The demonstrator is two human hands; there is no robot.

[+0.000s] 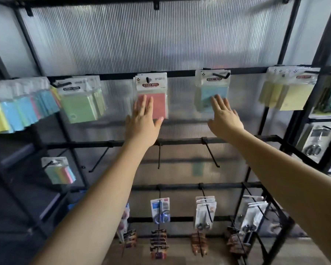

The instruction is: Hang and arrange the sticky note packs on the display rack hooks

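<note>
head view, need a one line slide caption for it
Open left hand on the hanging pink pack, open right hand reaching the blue pack.

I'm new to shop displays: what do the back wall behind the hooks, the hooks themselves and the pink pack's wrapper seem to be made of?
Back panel: likely translucent ribbed plastic sheet; fine vertical lines, light glows through.
Hooks: probably metal rod with a matte black finish; thin, straight and dark.
Pink sticky note pack: paper pad in what looks like a clear glossy plastic sleeve with a printed card header.
</note>
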